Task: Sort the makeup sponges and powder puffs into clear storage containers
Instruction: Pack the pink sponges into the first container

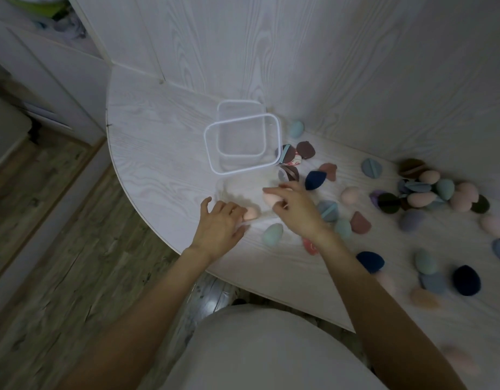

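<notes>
**A:** Looking down from the head camera, what is there?

**B:** A white wood-grain table (158, 142) set in a corner. Near its middle stands a clear storage container (243, 144) with a white rim; it looks empty. A second clear container (237, 108) sits just behind it, touching or overlapping it — I cannot tell which.

**A:** And the hands?

**B:** Both reach over the near edge, in front of the container. The left hand (219, 229) is curled over a pale pink sponge (251, 213) lying on the table, fingertips on it, seemingly grasping it. The right hand (295, 209) pinches another pink sponge (271, 199) between thumb and fingers, held just short of the container's near rim — probably so it can be dropped in next.

**A:** Where are the rest?

**B:** Spread loose across the table to the right. A teal sponge (272, 234) lies between the two wrists, a navy sponge (314, 180) beside the container, and flat puffs with ribbon bands, such as a blue puff (371, 168), farther out. A mixed pile (428, 192) sits against the right wall. Sorting seems barely begun.
</notes>
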A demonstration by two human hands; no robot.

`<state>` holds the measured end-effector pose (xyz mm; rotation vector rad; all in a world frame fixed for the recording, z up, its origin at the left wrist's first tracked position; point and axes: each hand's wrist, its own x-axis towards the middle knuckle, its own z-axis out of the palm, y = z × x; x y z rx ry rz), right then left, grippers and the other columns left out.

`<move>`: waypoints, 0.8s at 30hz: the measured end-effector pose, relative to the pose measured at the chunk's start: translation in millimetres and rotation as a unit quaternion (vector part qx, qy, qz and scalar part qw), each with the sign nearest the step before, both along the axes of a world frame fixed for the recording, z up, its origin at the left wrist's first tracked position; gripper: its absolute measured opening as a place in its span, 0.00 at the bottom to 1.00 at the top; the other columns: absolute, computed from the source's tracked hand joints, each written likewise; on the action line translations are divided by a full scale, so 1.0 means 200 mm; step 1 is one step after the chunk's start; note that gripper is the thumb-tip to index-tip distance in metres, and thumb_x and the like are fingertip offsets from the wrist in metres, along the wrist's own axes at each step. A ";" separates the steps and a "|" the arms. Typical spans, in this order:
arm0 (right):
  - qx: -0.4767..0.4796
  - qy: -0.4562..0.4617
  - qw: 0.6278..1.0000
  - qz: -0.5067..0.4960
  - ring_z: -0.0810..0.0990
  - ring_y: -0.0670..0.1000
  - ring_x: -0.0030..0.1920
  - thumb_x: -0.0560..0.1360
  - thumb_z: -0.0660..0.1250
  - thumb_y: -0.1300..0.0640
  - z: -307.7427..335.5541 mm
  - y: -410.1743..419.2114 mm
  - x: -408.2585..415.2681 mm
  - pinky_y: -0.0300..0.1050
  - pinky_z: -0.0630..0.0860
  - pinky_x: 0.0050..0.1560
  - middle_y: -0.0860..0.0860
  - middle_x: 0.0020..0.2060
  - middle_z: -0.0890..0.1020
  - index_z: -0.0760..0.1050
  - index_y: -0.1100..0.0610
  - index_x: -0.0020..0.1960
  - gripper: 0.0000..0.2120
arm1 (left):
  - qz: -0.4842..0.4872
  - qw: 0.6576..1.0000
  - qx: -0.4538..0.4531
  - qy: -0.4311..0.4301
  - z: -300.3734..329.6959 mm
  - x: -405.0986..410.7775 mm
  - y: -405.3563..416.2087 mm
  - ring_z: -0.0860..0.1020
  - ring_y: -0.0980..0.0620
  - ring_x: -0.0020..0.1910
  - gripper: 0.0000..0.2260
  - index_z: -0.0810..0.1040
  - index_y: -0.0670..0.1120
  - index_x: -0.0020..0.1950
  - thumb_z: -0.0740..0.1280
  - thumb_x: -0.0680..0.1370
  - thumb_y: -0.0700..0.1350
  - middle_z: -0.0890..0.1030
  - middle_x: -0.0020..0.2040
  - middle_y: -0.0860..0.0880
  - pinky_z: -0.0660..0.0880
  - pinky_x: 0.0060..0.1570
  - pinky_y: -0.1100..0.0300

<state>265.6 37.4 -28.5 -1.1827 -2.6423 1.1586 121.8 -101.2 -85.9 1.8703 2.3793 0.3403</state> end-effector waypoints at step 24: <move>0.091 -0.176 0.978 0.060 0.79 0.57 0.42 0.75 0.62 0.57 -0.09 0.03 -0.13 0.49 0.75 0.41 0.57 0.42 0.82 0.79 0.61 0.46 0.10 | 0.013 1.000 0.002 0.014 0.01 0.03 0.00 0.79 0.45 0.45 0.15 0.81 0.51 0.54 0.74 0.68 0.48 0.81 0.47 0.49 0.65 0.59 0.38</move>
